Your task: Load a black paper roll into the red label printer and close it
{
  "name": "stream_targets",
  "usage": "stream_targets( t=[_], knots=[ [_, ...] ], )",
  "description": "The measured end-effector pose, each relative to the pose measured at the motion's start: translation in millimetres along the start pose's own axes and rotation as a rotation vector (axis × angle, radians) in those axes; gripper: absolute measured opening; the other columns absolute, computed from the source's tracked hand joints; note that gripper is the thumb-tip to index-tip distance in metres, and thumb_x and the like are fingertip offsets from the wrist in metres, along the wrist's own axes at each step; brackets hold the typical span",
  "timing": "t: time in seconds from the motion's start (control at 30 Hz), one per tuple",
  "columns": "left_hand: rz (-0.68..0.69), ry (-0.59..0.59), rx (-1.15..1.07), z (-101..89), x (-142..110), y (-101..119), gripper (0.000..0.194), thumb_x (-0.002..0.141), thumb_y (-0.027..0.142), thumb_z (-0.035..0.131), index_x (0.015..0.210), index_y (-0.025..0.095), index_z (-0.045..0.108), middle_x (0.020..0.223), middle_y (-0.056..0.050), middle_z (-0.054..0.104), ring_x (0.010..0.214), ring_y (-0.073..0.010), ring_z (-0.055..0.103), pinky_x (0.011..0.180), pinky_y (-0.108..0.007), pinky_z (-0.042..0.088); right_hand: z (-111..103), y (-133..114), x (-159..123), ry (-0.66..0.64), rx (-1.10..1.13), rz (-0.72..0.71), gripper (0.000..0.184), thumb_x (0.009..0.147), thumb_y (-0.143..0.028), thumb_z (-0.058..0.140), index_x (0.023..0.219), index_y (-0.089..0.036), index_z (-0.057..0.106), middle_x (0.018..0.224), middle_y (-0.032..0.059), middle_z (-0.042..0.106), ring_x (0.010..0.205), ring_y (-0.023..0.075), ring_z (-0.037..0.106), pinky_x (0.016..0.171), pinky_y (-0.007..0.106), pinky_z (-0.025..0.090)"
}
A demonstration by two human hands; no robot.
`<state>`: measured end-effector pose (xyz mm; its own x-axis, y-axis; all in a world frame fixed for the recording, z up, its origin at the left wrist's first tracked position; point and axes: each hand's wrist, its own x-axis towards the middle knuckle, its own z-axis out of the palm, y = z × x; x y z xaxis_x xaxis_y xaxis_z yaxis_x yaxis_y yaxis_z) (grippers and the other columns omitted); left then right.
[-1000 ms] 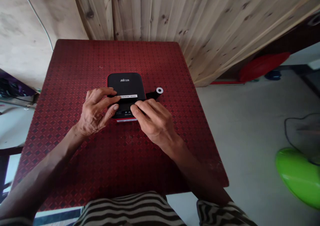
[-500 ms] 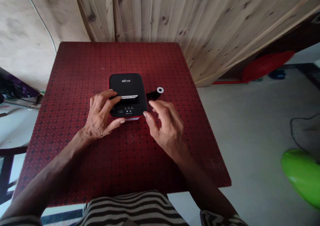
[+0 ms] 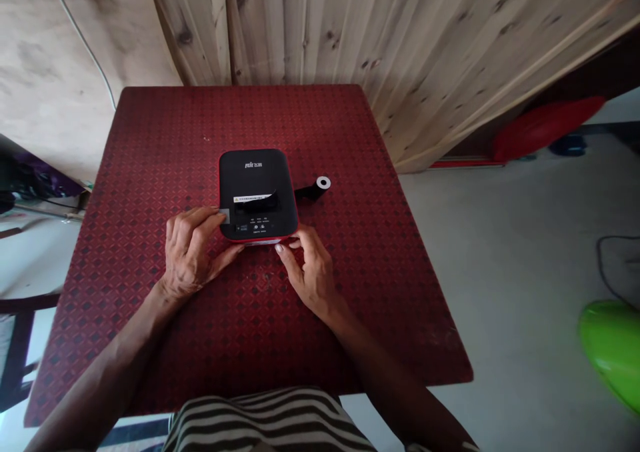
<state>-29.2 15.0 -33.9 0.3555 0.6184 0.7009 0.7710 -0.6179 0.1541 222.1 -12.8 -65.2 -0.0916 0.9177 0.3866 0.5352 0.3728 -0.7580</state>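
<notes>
A black receipt printer [image 3: 256, 179] with a red rim lies on the red patterned table, its logo at the far end and small marks near its front edge. A dark strip [image 3: 263, 203] curls up over a white label [image 3: 244, 199] on its top. My left hand [image 3: 193, 245] grips the printer's front left corner, thumb low at the front and fingertips on a small grey piece [image 3: 226, 216] there. My right hand [image 3: 310, 269] closes round the front right corner, thumb at the front edge and fingers by the side. The right fingertips are partly hidden.
Right of the printer a black strip leads to a small white ring-shaped end [image 3: 323, 183]. The table [image 3: 150, 132] stands against a wooden plank wall [image 3: 300, 32]. A green rounded object [image 3: 613, 352] and a red one [image 3: 545, 129] are on the right; a dark chair [image 3: 25, 339] is left.
My left fingers have moved from the printer's top near the label to its front left corner, uncovering the label. My right hand has come left onto the front right corner.
</notes>
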Motion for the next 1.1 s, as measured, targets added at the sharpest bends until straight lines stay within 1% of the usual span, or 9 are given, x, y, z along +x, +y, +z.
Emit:
stream_targets(
  t=[0.17, 0.3, 0.47, 0.6, 0.77, 0.9, 1.0, 1.07, 1.1],
  knots=[
    [0.035, -0.007, 0.093, -2.9, -2, -5, 0.063, 0.087, 0.05, 0.086, 0.142, 0.033, 0.058, 0.127, -0.01, 0.071, 0.111, -0.0285, 0.071, 0.091, -0.042, 0.055, 0, -1, -1, -0.008, -0.024, 0.002, 0.027, 0.106, -0.027, 0.059, 0.132, -0.025, 0.055, 0.122, 0.0106, 0.071, 0.104, 0.0231, 0.073, 0.088, 0.043, 0.065],
    [0.039, -0.009, 0.146, -6.5, 1, -5, 0.059, 0.085, 0.052, 0.087, 0.136, 0.034, 0.062, 0.128, -0.011, 0.069, 0.114, -0.0297, 0.071, 0.091, -0.045, 0.058, 0, -1, -2, -0.025, -0.04, 0.018, 0.029, 0.106, -0.028, 0.06, 0.134, -0.026, 0.054, 0.121, 0.011, 0.07, 0.105, 0.0244, 0.073, 0.088, 0.045, 0.066],
    [-0.011, -0.028, 0.12, -11.1, 6, 0, 0.054, 0.085, 0.051, 0.088, 0.131, 0.033, 0.065, 0.127, -0.009, 0.069, 0.111, -0.0291, 0.071, 0.088, -0.047, 0.061, 0, 0, -2, -0.028, -0.034, 0.02, 0.031, 0.106, -0.026, 0.059, 0.136, -0.026, 0.053, 0.123, 0.0121, 0.069, 0.109, 0.0255, 0.072, 0.089, 0.046, 0.066],
    [-0.018, -0.043, 0.107, -14.8, 11, 1, 0.053, 0.085, 0.051, 0.089, 0.128, 0.032, 0.065, 0.125, -0.011, 0.069, 0.11, -0.0301, 0.071, 0.087, -0.05, 0.061, 1, 0, -3, -0.02, -0.014, 0.007, 0.03, 0.105, -0.025, 0.06, 0.135, -0.024, 0.054, 0.126, 0.0135, 0.069, 0.113, 0.0265, 0.071, 0.089, 0.045, 0.066],
    [-0.031, -0.067, 0.067, -17.2, 14, -1, 0.045, 0.088, 0.052, 0.085, 0.124, 0.035, 0.065, 0.126, -0.008, 0.071, 0.114, -0.0301, 0.071, 0.09, -0.05, 0.059, 4, 1, -2, -0.003, -0.037, 0.001, 0.031, 0.104, -0.025, 0.061, 0.135, -0.024, 0.054, 0.124, 0.0129, 0.07, 0.108, 0.0259, 0.072, 0.087, 0.045, 0.065],
    [-0.027, -0.042, 0.041, -13.2, 12, -2, 0.047, 0.087, 0.05, 0.087, 0.125, 0.032, 0.065, 0.124, -0.009, 0.07, 0.113, -0.0299, 0.069, 0.092, -0.048, 0.057, 6, 3, -3, 0.023, -0.04, -0.017, 0.031, 0.104, -0.022, 0.059, 0.135, -0.023, 0.055, 0.121, 0.0118, 0.071, 0.103, 0.0237, 0.073, 0.086, 0.042, 0.065],
    [-0.034, -0.021, -0.011, -6.2, 9, -1, 0.054, 0.087, 0.047, 0.087, 0.131, 0.03, 0.062, 0.119, -0.009, 0.07, 0.11, -0.028, 0.069, 0.091, -0.044, 0.057, -4, 1, 0, 0.036, -0.066, -0.029, 0.033, 0.104, -0.02, 0.056, 0.136, -0.024, 0.056, 0.117, 0.01, 0.073, 0.096, 0.0216, 0.075, 0.082, 0.039, 0.066],
    [-0.04, -0.009, -0.046, -0.4, 6, -1, 0.055, 0.09, 0.046, 0.083, 0.136, 0.027, 0.059, 0.118, -0.01, 0.069, 0.108, -0.0269, 0.069, 0.091, -0.041, 0.057, -16, -3, 8, 0.089, -0.14, -0.066, 0.035, 0.104, -0.02, 0.056, 0.139, -0.024, 0.058, 0.116, 0.0103, 0.075, 0.097, 0.0219, 0.076, 0.081, 0.038, 0.066],
    [-0.039, -0.006, -0.06, 2.6, 4, -1, 0.056, 0.091, 0.046, 0.081, 0.137, 0.025, 0.058, 0.119, -0.01, 0.069, 0.109, -0.0266, 0.069, 0.091, -0.041, 0.057, -24, -6, 14, 0.122, -0.186, -0.1, 0.035, 0.105, -0.019, 0.056, 0.139, -0.024, 0.06, 0.117, 0.0105, 0.076, 0.1, 0.0225, 0.076, 0.083, 0.039, 0.065]
  ],
)
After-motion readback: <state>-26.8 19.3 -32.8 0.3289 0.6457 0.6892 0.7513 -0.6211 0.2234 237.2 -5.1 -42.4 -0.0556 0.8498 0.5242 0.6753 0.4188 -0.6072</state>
